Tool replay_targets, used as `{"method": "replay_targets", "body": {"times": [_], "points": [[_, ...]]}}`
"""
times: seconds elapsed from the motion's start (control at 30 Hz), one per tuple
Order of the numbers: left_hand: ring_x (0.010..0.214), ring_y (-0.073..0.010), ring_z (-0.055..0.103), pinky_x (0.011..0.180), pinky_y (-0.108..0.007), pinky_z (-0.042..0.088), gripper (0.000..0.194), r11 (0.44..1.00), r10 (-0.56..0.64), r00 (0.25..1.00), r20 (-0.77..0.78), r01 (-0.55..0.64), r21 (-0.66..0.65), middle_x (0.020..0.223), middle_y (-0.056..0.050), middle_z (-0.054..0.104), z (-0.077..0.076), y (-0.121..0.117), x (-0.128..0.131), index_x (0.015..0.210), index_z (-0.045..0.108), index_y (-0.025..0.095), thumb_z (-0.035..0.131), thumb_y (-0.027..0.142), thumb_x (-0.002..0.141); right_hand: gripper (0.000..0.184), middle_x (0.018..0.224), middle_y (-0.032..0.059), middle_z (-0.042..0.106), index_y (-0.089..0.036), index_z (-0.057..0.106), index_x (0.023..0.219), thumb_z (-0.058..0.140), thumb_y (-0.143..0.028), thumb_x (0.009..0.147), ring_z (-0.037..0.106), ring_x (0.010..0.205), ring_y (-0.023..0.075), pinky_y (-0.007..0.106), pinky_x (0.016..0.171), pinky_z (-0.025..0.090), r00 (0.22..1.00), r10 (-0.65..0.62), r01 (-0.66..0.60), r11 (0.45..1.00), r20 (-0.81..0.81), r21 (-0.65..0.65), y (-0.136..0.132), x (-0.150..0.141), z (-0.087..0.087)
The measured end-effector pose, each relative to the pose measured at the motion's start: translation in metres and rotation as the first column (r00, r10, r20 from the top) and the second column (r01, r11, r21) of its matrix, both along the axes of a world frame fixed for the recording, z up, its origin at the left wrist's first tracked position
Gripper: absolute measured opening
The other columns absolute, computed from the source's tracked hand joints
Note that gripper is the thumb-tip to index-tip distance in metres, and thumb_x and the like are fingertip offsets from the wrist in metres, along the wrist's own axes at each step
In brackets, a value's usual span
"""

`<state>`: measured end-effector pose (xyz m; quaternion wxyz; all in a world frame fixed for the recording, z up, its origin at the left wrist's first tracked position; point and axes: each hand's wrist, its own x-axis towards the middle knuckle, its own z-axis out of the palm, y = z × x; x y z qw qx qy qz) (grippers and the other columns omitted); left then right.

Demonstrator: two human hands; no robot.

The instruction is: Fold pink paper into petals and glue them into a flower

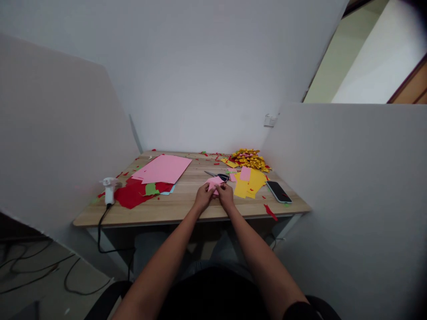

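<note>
Both hands meet near the table's front edge around a small piece of pink paper (215, 181). My left hand (203, 198) grips its left side, fingers closed. On the right side, my right hand (225, 195) pinches the same paper. Whether the piece is folded is hard to make out at this size. Just beyond the hands lies a pair of scissors (223, 177) with dark handles, blades pointing left. To the right are yellow paper sheets (256, 183) with a small pink paper rectangle (245, 173) on top.
Large pink sheets (167, 169) lie over red paper (128, 195) at left. A white glue gun (109, 191) with a black cord stands at the left edge. A phone (279, 192) lies at right. Yellow folded pieces (248, 159) are heaped at back right. Partitions flank the wooden table (180, 209).
</note>
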<state>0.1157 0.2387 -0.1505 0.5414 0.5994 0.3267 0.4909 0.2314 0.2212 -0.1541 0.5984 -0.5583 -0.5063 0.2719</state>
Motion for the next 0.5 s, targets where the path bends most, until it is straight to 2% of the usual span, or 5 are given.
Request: {"method": "replay_targets", "body": {"times": [0.1, 0.2, 0.3, 0.4, 0.5], "points": [[0.082, -0.0151, 0.065, 0.072, -0.032, 0.058, 0.031, 0.997, -0.033, 0.984, -0.173, 0.045, 0.064, 0.104, -0.006, 0.066, 0.009, -0.008, -0.008, 0.118, 0.061, 0.014, 0.060, 0.037, 0.097, 0.028, 0.095, 0.0017, 0.067, -0.014, 0.065, 0.103, 0.062, -0.041, 0.095, 0.065, 0.078, 0.0144, 0.031, 0.070, 0.056, 0.996, -0.071, 0.069, 0.997, 0.052, 0.047, -0.014, 0.005, 0.006], [0.075, -0.0136, 0.063, 0.069, -0.029, 0.054, 0.024, 0.985, -0.085, 0.929, -0.360, 0.133, 0.111, 0.095, -0.004, 0.067, 0.020, -0.006, -0.027, 0.109, 0.064, 0.013, 0.063, 0.031, 0.094, 0.042, 0.062, -0.0042, 0.050, -0.018, 0.054, 0.067, 0.055, -0.049, 0.096, 0.050, 0.062, 0.0123, 0.027, 0.060, 0.042, 0.976, -0.203, 0.194, 0.975, 0.082, 0.105, -0.029, 0.023, 0.013], [0.071, -0.0165, 0.060, 0.068, -0.027, 0.047, 0.013, 0.948, -0.195, 0.806, -0.558, 0.300, 0.103, 0.080, -0.003, 0.069, 0.033, 0.010, -0.045, 0.089, 0.071, 0.013, 0.070, 0.018, 0.077, 0.043, 0.062, -0.0040, 0.042, -0.022, 0.044, 0.067, 0.039, -0.050, 0.100, 0.042, 0.066, 0.0137, 0.028, 0.062, 0.035, 0.949, -0.295, 0.277, 0.950, 0.116, 0.144, -0.030, 0.047, 0.023], [0.064, -0.0171, 0.055, 0.067, -0.028, 0.041, 0.026, 0.905, -0.241, 0.665, -0.707, 0.417, 0.083, 0.070, 0.001, 0.066, 0.045, 0.029, -0.053, 0.086, 0.074, 0.016, 0.076, 0.009, 0.060, 0.034, 0.063, -0.0048, 0.044, -0.021, 0.049, 0.071, 0.048, -0.044, 0.096, 0.041, 0.064, 0.0131, 0.027, 0.063, 0.034, 0.958, -0.167, 0.146, 0.984, 0.232, 0.103, -0.018, 0.059, 0.031], [0.078, -0.0203, 0.057, 0.075, -0.029, 0.039, 0.045, 0.889, -0.179, 0.611, -0.771, 0.436, 0.140, 0.085, -0.001, 0.066, 0.050, 0.034, -0.055, 0.106, 0.072, 0.021, 0.078, 0.014, 0.062, 0.015, 0.065, -0.0037, 0.054, -0.019, 0.063, 0.074, 0.069, -0.030, 0.083, 0.047, 0.065, 0.0138, 0.028, 0.066, 0.037, 0.925, 0.089, -0.098, 0.995, 0.370, 0.005, -0.009, 0.054, 0.035]]}}
